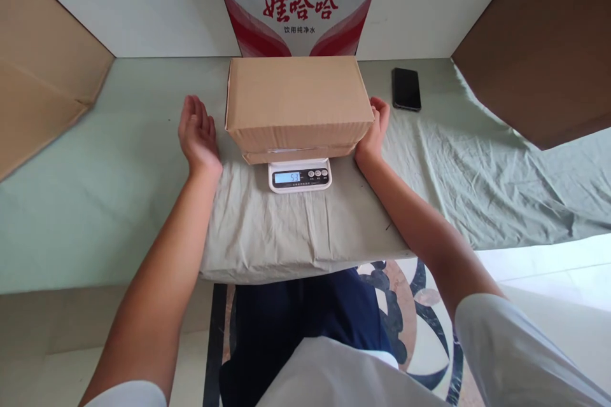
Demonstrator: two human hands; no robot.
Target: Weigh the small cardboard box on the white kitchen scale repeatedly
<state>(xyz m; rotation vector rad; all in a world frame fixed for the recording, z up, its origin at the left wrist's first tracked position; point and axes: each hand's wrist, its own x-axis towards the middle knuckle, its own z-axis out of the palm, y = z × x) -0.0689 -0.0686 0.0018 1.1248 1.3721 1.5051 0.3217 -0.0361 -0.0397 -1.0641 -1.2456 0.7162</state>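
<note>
A closed brown cardboard box (pixel 298 92) rests on a small white digital kitchen scale (pixel 300 186), hiding its weighing platform. The scale's lit display shows digits that look like 53, with round buttons beside it. My left hand (pixel 199 133) is open to the left of the box, palm turned toward it, a gap between them. At the box's right side is my right hand (pixel 376 130), its fingers loosely bent and partly hidden by the box edge. Whether that hand touches the cardboard I cannot tell. Neither hand holds anything.
Pale green cloth (pixel 157 203) covers the table. Behind the box stands a white and red carton (pixel 300 3) against the wall. A black phone (pixel 406 89) lies at the right. Large cardboard boxes stand at far left (pixel 42 57) and far right (pixel 544 51).
</note>
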